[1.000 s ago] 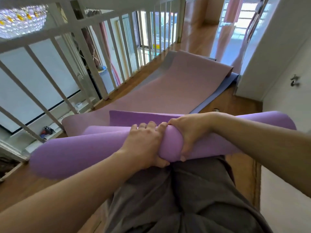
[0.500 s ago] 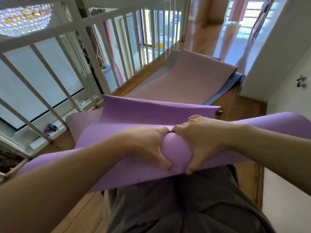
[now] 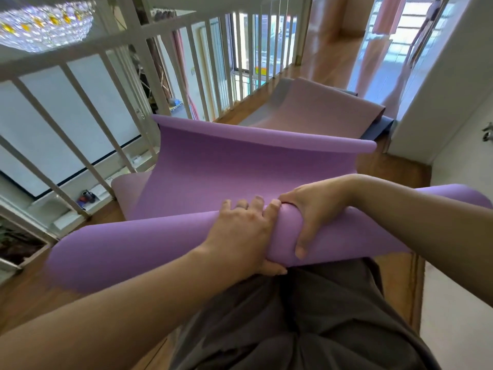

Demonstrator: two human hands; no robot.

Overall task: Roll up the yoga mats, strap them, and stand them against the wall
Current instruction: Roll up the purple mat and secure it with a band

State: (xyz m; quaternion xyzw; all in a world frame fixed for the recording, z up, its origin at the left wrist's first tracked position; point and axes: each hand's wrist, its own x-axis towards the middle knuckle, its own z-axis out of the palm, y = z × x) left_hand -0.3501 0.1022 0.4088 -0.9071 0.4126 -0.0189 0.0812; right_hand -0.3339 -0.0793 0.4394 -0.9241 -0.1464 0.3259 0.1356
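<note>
Frame centre: left hand [image 3: 244, 233] and right hand [image 3: 309, 217], fingers curled, both grip the purple mat [image 3: 149, 244] roll, loose flap rising behind toward the railing [image 3: 112, 76].

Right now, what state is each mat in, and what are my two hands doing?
Purple yoga mat: partly rolled, held in the air, loose end sticking up.
Pink yoga mat: unrolled on the wooden floor.
Dark blue mat: unrolled beneath the pink one, only an edge showing.
Left hand: grips the purple roll, fingers over the top, thumb under.
Right hand: grips the roll beside the left hand.
</note>
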